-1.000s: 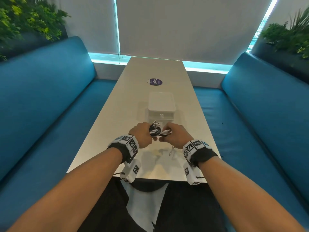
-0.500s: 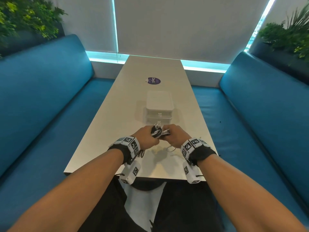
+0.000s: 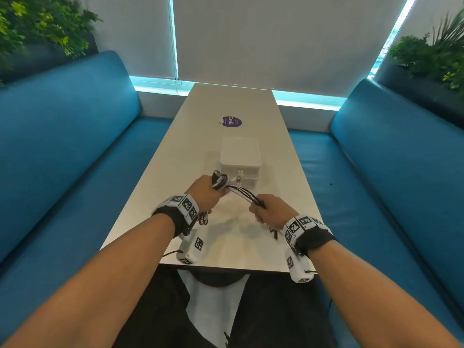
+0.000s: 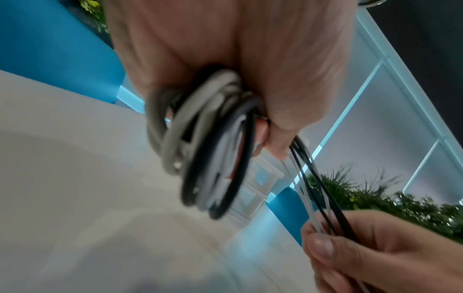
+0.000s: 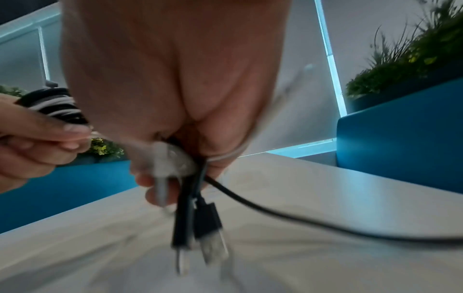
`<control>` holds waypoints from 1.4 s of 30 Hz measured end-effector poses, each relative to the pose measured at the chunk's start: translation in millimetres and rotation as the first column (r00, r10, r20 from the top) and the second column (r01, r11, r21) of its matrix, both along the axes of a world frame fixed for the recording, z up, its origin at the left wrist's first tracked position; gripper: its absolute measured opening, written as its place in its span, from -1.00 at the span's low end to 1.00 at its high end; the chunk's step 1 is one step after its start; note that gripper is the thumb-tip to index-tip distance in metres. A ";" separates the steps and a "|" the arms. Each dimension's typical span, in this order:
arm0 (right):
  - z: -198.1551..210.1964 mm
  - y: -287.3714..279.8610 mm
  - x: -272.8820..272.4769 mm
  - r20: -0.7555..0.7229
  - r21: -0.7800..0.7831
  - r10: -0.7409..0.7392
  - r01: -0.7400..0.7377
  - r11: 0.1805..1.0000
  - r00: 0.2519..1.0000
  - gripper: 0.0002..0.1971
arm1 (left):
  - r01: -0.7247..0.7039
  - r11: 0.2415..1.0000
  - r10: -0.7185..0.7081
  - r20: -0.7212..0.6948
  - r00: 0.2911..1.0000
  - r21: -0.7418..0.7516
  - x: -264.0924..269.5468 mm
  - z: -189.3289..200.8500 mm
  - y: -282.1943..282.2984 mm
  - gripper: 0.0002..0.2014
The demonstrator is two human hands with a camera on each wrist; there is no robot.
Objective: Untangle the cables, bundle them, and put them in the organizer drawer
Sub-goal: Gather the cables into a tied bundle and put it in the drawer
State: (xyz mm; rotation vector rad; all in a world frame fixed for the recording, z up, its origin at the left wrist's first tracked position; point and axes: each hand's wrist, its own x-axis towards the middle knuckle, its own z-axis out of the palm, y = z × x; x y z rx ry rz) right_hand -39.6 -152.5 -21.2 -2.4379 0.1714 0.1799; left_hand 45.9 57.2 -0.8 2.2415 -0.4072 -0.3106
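White table (image 3: 175,156), near edge: one organizer (image 3: 239,156). Left hand (image 3: 207,194) clenches one coil (image 4: 208,142); right hand (image 3: 272,212) grips its strands, two black plugs (image 5: 198,222) dangling.

The organizer (image 3: 240,156) stands on the worktop (image 3: 175,172), with a sticker (image 3: 230,121) behind it. Both hands hold the cables (image 3: 241,192) in front of it, left hand (image 3: 208,192) left, right hand (image 3: 272,209) right. Benches (image 3: 62,146) flank the worktop.

Even, soft room light — cyan glow strips along the blinds (image 3: 253,41). Head view sharp, edges bowed. Wrist views motion-blurred — foreground soft.
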 end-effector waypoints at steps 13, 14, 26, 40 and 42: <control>4.3 44.9 -0.3 0.159 -0.062 0.165 -0.157 0.986 0.973 -0.71 | -0.263 0.829 0.118 -0.304 0.945 -0.494 -10.6 -10.4 -37.7 -0.72; 5.2 46.4 -0.3 0.172 -0.054 0.174 -0.167 0.984 0.970 -0.68 | -0.254 0.828 0.105 -0.306 0.946 -0.500 -12.5 -12.2 -37.6 -0.71; 3.4 56.1 5.9 0.040 -0.188 0.245 -0.234 0.954 0.969 -0.71 | -0.126 0.931 0.040 -0.249 0.968 -0.342 -17.4 -8.7 -32.1 -0.53; 9.7 54.4 -2.3 0.142 0.012 0.176 -0.180 0.984 0.974 -0.85 | -0.414 0.752 0.230 -0.385 0.894 -0.514 -6.9 6.1 -23.8 -0.85; 5.8 49.9 -2.9 0.130 0.034 0.132 -0.137 0.990 0.983 -0.72 | -0.417 0.700 0.198 -0.404 0.893 -0.579 -3.4 9.1 -21.7 -0.88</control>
